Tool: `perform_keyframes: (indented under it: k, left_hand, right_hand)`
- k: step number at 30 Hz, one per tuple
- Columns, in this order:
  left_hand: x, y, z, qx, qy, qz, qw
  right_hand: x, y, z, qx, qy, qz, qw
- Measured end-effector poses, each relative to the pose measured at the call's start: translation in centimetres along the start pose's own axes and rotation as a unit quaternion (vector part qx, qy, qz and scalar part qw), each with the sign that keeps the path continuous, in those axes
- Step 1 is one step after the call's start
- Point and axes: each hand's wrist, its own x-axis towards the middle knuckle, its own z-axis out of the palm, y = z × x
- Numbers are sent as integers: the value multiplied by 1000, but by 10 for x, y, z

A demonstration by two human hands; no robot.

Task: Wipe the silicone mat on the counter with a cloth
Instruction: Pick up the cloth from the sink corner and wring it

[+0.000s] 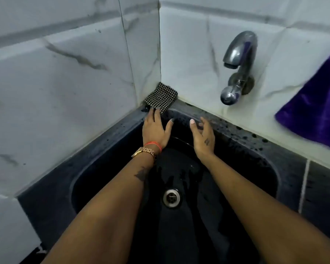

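While both forearms reach out over one black sink (80, 180), the left hand (155, 128) lies flat with its fingers straight and spread, the fingertips (157, 110) touching the near edge of a single black-and-white checked cloth (161, 97). That cloth sits folded in the far corner of the sink ledge, tucked where two white marbled tile walls (65, 77) meet, and the hand holds nothing. One right hand (203, 136) hangs in the air to the right of it, above the basin's far rim, fingers loosely spread and slightly bent, gripping nothing and apart from the cloth. On the left wrist there are two bands: one gold watch (144, 152) and one orange thread bracelet (153, 144) just beyond it. One small tattoo shows on each arm, on the left forearm and on the back of the right hand. At the middle of the basin is one round metal drain (171, 198), between the two forearms. One chrome tap (237, 67) juts from the far right wall, well above the ledge. One purple cloth (316, 111) hangs at the right edge, blurred. No silicone mat can be made out; the dark basin hides any detail.
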Motion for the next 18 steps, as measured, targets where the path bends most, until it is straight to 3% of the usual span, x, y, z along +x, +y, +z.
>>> perform_keyframes:
  k: [10, 18]
  left_hand:
    - [88, -46, 28, -13, -2, 18, 1000]
    - [92, -47, 43, -17, 26, 12, 999]
  right_hand:
    - [85, -12, 122, 144, -37, 209, 967]
    - [108, -15, 141, 233, -25, 311, 921]
